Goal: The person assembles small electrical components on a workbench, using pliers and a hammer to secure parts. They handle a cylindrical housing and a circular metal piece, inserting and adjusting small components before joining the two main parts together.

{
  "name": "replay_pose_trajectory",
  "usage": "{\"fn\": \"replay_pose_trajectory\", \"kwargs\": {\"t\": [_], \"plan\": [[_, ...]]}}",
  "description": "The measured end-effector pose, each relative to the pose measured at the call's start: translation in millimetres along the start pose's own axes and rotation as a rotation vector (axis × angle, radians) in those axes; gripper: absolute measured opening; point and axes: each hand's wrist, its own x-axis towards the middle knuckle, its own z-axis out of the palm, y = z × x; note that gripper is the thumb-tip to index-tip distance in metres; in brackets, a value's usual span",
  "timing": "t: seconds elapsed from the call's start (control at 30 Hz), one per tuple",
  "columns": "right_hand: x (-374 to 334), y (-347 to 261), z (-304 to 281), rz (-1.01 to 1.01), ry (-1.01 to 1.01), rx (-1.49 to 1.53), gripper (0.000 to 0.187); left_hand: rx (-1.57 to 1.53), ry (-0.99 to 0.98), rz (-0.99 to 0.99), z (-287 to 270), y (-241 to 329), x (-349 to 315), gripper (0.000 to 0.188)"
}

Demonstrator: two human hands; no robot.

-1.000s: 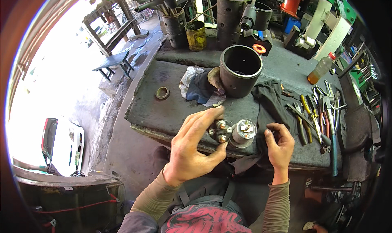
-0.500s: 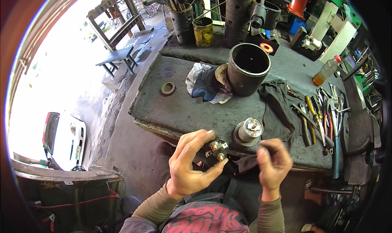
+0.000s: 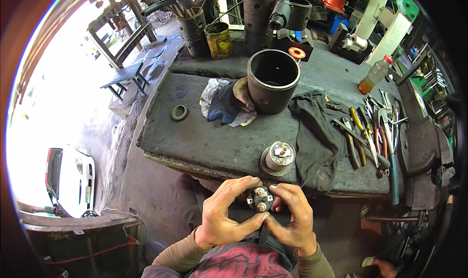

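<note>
My left hand [image 3: 222,217] grips a round black solenoid cap [image 3: 260,199] by its rim, thumb below and fingers above. The cap has two copper terminal bolts and small metal tabs facing up. My right hand [image 3: 295,218] closes on the cap's other side, its thumb tip near the left thumb. Both hands are in front of the bench edge. Just beyond them, a silver solenoid body [image 3: 279,157] stands upright on the bench, metal parts showing on its top. The undersides of the cap and some fingertips are hidden.
The dark workbench [image 3: 219,146] holds a black cylinder [image 3: 274,83], crumpled rags [image 3: 226,102], a small ring [image 3: 179,112] and a dark cloth [image 3: 319,141]. Pliers [image 3: 358,122] and other hand tools lie at right, near a bottle [image 3: 374,77]. Pots stand behind.
My right hand has come left and taken hold of the cap along with my left hand. The cap is slightly lower, and the head view has shifted.
</note>
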Motion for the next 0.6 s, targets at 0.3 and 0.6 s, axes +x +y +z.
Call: {"fn": "replay_pose_trajectory", "kwargs": {"t": [0.3,0.6], "plan": [[-6,3,0,0.06,-0.019,0.127,0.073,-0.401,-0.105,-0.199,6,-2,-5,0.081],[-8,16,-3,0.085,0.048,0.154,0.073,-0.117,-0.032,-0.04,26,-4,-1,0.071]]}}
